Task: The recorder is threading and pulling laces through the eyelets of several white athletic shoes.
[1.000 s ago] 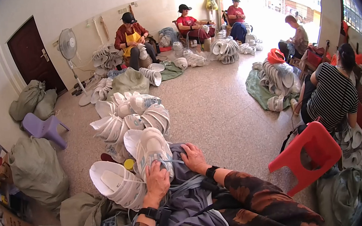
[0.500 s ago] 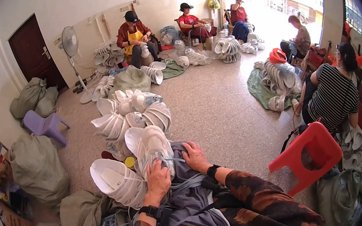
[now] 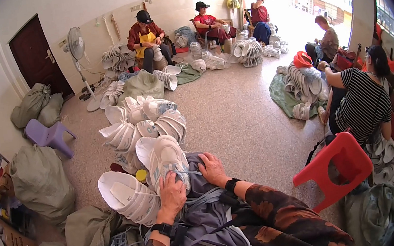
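Sneaker (image 3: 167,159), white, lies on the lap at lower centre of the frame. The left hand (image 3: 173,197) presses flat on its laces, fingers loosely curled; the right hand (image 3: 211,167) rests open beside it on grey cloth (image 3: 203,211), holding nothing.

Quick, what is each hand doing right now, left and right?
Left hand: fingers spread, pressing down on the white shoe in the lap, not gripping it.
Right hand: open, resting flat on the grey cloth beside the shoe.
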Demonstrator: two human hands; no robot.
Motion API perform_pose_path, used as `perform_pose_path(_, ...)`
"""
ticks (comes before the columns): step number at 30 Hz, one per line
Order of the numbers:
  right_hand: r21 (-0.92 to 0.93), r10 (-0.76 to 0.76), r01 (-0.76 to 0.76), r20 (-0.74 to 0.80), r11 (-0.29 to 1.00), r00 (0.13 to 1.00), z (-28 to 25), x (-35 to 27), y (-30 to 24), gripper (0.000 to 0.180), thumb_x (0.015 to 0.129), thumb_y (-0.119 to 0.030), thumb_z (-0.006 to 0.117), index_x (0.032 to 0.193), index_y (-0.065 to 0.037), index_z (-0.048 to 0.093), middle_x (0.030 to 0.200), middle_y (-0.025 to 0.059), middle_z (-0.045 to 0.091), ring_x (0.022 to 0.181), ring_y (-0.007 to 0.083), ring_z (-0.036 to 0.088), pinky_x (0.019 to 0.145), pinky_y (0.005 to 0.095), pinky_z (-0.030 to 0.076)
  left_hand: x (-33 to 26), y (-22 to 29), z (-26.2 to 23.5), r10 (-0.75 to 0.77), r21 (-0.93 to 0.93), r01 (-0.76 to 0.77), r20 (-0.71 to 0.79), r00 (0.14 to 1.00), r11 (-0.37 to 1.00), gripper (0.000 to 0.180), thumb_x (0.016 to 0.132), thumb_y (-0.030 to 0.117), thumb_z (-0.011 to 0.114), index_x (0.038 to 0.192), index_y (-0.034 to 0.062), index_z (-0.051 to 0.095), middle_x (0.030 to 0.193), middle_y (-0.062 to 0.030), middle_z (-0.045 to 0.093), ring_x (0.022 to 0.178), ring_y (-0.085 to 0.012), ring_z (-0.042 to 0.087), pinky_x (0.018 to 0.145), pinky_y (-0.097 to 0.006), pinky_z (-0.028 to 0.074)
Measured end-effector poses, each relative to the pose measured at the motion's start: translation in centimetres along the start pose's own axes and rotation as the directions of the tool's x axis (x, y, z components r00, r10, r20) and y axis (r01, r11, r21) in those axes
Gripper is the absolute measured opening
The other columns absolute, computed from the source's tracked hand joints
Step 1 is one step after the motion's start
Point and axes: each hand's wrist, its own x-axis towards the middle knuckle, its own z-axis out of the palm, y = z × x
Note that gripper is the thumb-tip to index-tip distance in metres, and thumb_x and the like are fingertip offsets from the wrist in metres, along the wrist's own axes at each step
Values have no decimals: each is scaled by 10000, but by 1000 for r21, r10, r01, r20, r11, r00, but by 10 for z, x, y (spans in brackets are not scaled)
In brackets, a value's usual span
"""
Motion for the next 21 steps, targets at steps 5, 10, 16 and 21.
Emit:
perform_pose_path(5,-2,-3,3,3,1000,1000,0,0,0,494,927,-327,591,1354,-83,542,1371,187,534,1273,386,497,1052,489,406,0,-1,0,-1,0,1,2,1000,1000,201,912,217,617,868,29,673,1322,-196,553,1341,-354,445,1153,-561,244)
perform_pose_path(10,-5,-5,5,-3,1000,1000,0,1,1,496,927,-329,592,1355,-84,541,1373,188,534,1275,386,496,1054,491,403,0,0,0,-3,3,3,4,1000,1000,208,916,221,611,868,28,672,1325,-198,552,1342,-355,444,1156,-560,241)
perform_pose_path(16,3,7,-7,14,1000,1000,-2,0,-2,491,933,-310,585,1362,-79,528,1380,208,528,1280,396,493,1078,488,386,-1,-1,2,-9,2,9,6,1000,1000,207,914,223,616,867,29,672,1329,-202,556,1347,-356,441,1160,-559,239)
perform_pose_path(21,2,-1,1,4,1000,1000,0,0,0,490,930,-315,588,1357,-82,535,1377,202,529,1277,395,494,1069,490,393,0,-1,3,-9,3,9,-2,1000,1000,198,899,222,634,860,31,671,1324,-201,561,1345,-357,444,1160,-559,244)
